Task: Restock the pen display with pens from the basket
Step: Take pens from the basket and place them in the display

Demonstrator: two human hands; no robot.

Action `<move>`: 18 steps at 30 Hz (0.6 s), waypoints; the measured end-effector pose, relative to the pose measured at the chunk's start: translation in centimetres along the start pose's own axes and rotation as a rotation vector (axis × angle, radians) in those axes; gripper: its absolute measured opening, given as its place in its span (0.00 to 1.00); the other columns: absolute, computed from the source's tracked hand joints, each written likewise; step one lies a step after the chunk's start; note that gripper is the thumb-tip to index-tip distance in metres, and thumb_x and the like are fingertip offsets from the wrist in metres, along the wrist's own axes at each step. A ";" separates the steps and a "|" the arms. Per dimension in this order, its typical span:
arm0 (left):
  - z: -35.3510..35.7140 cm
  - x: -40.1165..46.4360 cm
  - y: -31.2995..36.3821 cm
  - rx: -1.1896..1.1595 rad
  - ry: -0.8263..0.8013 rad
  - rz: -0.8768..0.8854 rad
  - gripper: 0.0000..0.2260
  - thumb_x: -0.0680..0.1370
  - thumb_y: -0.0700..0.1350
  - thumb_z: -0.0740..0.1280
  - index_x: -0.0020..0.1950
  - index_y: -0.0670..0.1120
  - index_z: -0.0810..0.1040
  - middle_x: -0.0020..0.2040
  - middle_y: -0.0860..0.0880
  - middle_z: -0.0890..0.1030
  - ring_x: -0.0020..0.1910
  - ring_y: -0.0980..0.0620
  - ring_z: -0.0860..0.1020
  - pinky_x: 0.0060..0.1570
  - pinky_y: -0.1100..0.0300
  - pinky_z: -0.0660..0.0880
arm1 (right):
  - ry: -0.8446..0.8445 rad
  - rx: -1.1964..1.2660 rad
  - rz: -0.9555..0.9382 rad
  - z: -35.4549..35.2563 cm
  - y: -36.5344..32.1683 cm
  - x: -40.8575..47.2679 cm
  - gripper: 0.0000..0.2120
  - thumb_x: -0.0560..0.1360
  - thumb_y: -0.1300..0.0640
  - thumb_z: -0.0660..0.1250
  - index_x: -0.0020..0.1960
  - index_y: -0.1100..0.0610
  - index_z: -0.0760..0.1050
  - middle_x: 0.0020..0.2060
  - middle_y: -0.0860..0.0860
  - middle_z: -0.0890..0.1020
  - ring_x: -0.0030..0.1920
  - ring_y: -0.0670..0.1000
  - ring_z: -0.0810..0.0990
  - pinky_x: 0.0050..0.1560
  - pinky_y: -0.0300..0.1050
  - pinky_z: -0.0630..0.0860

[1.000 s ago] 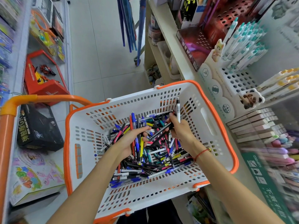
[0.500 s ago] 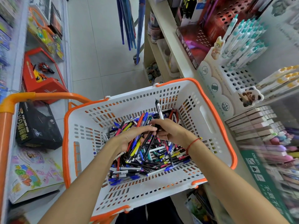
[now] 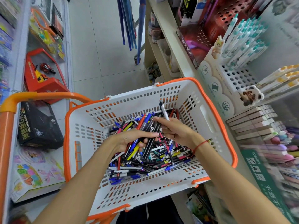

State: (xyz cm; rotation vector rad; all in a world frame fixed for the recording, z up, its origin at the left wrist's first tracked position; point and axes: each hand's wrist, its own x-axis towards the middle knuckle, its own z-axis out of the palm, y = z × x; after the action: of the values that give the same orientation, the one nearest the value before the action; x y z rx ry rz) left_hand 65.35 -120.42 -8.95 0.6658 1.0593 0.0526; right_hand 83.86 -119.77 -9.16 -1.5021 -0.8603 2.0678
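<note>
You are at the gathering step, both hands down in the basket (image 3: 215, 110). Your left hand (image 3: 129, 141) has its fingers curled round a bundle of pens (image 3: 142, 143); your right hand (image 3: 176, 131) seems to pinch a white pen (image 3: 164, 110) upright, though the grip is partly hidden. Next, lift them to the pen display (image 3: 234, 78) on your right and find free holes.

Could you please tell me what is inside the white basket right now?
The basket holds a loose heap of pens. The left hand grips a bunch of them; the right hand holds one white pen. Pens under both hands are hidden.
</note>
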 end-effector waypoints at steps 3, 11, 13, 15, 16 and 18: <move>0.3 0.1 0.0 -0.006 0.010 0.031 0.10 0.73 0.52 0.71 0.44 0.46 0.85 0.27 0.53 0.73 0.24 0.58 0.69 0.29 0.66 0.71 | 0.008 0.032 -0.075 -0.3 0.2 0.1 0.11 0.80 0.53 0.63 0.58 0.58 0.78 0.27 0.48 0.58 0.25 0.44 0.55 0.26 0.38 0.53; 1.2 0.6 -1.1 -0.147 0.005 0.199 0.13 0.74 0.52 0.68 0.48 0.43 0.83 0.43 0.47 0.84 0.42 0.53 0.83 0.51 0.56 0.80 | 0.021 0.085 -0.120 0.0 -0.2 0.7 0.14 0.81 0.48 0.61 0.59 0.56 0.75 0.29 0.49 0.60 0.27 0.45 0.56 0.25 0.35 0.57; 0.9 0.9 -1.3 -0.219 0.046 0.258 0.12 0.75 0.50 0.68 0.51 0.43 0.82 0.40 0.48 0.83 0.39 0.53 0.82 0.57 0.51 0.79 | -0.034 0.211 -0.053 -0.4 -0.2 0.3 0.14 0.83 0.48 0.54 0.56 0.58 0.71 0.31 0.48 0.63 0.27 0.45 0.58 0.27 0.36 0.58; 0.4 1.0 -1.4 -0.285 0.085 0.313 0.15 0.74 0.50 0.68 0.57 0.43 0.80 0.40 0.49 0.83 0.39 0.53 0.82 0.55 0.51 0.80 | -0.089 0.374 -0.021 -0.9 -0.1 -0.2 0.14 0.83 0.55 0.49 0.61 0.60 0.68 0.32 0.49 0.65 0.29 0.46 0.61 0.30 0.38 0.60; 0.2 1.0 -1.4 -0.317 0.102 0.332 0.16 0.74 0.49 0.68 0.60 0.44 0.80 0.41 0.49 0.83 0.40 0.54 0.82 0.51 0.53 0.81 | -0.113 0.387 -0.022 -1.1 0.0 -0.5 0.15 0.82 0.57 0.49 0.63 0.61 0.67 0.33 0.49 0.66 0.30 0.46 0.62 0.32 0.38 0.61; -0.2 0.8 -1.3 -0.394 0.154 0.352 0.13 0.77 0.46 0.67 0.60 0.46 0.80 0.46 0.49 0.85 0.44 0.53 0.83 0.43 0.57 0.81 | -0.154 0.289 -0.039 -1.8 0.2 -0.8 0.13 0.82 0.59 0.53 0.64 0.61 0.67 0.34 0.49 0.69 0.31 0.46 0.65 0.35 0.38 0.63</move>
State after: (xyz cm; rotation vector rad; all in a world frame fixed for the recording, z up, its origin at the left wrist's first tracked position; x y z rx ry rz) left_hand 65.26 -121.14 -10.34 0.4856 1.0293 0.6106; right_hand 85.78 -120.09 -9.15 -1.1787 -0.6065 2.1906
